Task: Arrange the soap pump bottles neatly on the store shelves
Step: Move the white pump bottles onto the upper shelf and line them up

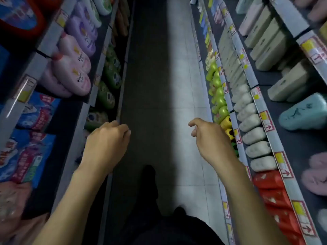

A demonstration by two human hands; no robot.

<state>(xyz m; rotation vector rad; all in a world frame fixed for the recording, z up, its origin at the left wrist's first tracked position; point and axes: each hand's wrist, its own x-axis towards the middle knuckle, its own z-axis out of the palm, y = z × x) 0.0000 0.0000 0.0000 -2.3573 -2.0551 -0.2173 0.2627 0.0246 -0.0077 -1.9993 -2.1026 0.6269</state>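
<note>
I look down a narrow store aisle. My left hand [108, 140] hangs over the aisle floor near the left shelf edge, fingers loosely curled, holding nothing. My right hand [210, 137] hovers beside the right shelf, fingers loosely bent and empty, close to a row of green and yellow bottles [220, 103] on a low shelf. A row of white bottles [251, 121] lines the shelf above it, with red bottles [272, 188] nearer to me. Whether these have pumps I cannot tell.
The left shelves hold pink and purple softener bottles [74, 71], green bottles [109, 78] and blue detergent bags [33, 121]. Beige boxes [265, 43] and a teal bottle [304, 114] sit on the upper right shelf. The tiled floor [182, 85] runs ahead; my dark shoes [148, 175] show below.
</note>
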